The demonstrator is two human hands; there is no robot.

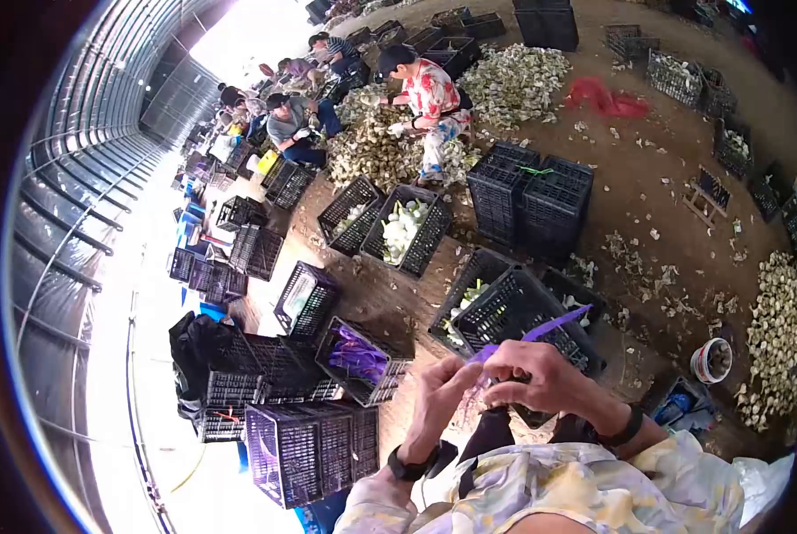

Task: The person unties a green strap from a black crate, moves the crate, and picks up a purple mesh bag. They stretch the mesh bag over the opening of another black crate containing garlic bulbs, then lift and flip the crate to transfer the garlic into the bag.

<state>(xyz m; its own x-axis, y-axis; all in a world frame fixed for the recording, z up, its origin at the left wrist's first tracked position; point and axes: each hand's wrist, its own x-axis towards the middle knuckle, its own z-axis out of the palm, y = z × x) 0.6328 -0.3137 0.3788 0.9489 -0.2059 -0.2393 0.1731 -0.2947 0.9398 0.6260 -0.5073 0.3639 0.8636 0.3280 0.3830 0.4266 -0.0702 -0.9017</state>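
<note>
Well, you have a brown earth floor (630, 209) spreading under everything, with a curved, ribbed tunnel wall (60, 258) rising on the left of the view. Far ahead, a person in a red-and-white patterned top (430, 98) crouches beside a heap of pale, leafy bulbs (376, 156). Another heap of loose, cream-coloured bulbs (781, 338) lies at the far right. Nearer you are tall stacks of black plastic crates (498, 196), and a slatted black plastic crate (492, 322) stands tilted just beyond your hands. To its left, a smaller-looking black crate (376, 390) holds bright purple mesh (358, 354). Your left hand (443, 383) pinches a thin purple mesh strip (556, 322) between thumb and fingers; your right hand (541, 374) curls close beside it, though you cannot tell whether it grips. The strip's free end sticks out past your right knuckles, over the tilted crate.
</note>
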